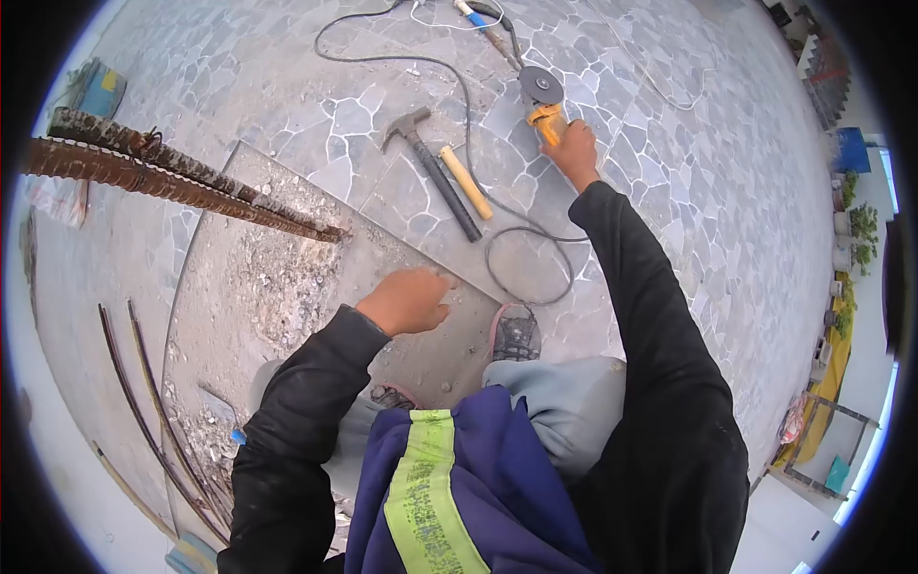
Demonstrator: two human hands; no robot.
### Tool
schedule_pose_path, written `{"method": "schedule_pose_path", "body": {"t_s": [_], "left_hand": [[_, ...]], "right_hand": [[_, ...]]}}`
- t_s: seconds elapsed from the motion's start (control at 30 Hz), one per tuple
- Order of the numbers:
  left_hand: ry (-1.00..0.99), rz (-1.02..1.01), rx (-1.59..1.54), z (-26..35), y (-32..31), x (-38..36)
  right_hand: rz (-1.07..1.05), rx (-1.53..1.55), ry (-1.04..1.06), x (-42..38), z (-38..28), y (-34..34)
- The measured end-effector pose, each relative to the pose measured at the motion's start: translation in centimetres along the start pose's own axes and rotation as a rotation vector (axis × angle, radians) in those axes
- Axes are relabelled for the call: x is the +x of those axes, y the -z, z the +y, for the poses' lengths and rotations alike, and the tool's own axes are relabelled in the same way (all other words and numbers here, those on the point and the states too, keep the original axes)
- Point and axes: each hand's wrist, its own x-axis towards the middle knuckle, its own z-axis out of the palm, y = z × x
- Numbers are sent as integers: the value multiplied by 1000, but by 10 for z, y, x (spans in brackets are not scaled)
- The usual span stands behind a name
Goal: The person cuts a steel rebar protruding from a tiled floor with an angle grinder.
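My right hand (576, 155) is closed around the yellow body of an angle grinder (547, 122), which is on the stone-patterned floor. Its dark round cutting disc (542, 86) points away from me. My left hand (409, 298) hovers above the dusty slab, its fingers loosely bent and the thumb apart, with nothing visible in it. Between and beyond the hands lies a hammer (435, 177) with a dark handle. Alongside it is a short yellow rod (466, 183). Rusty ribbed steel bars (191, 187) rise from the slab at left.
A black cable (468, 105) loops across the floor close to my right foot (514, 333). Rubble (277, 287) covers part of the slab. Loose thin bars (158, 411) lie at lower left. A blue-handled tool (486, 27) lies past the disc; potted plants (863, 230) line the right side.
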Motion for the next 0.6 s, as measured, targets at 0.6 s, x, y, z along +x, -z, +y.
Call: {"method": "schedule_pose_path", "body": {"t_s": [0.6], "left_hand": [[12, 101, 44, 25, 27, -46]], "right_hand": [[84, 6, 300, -46, -10, -8]]}}
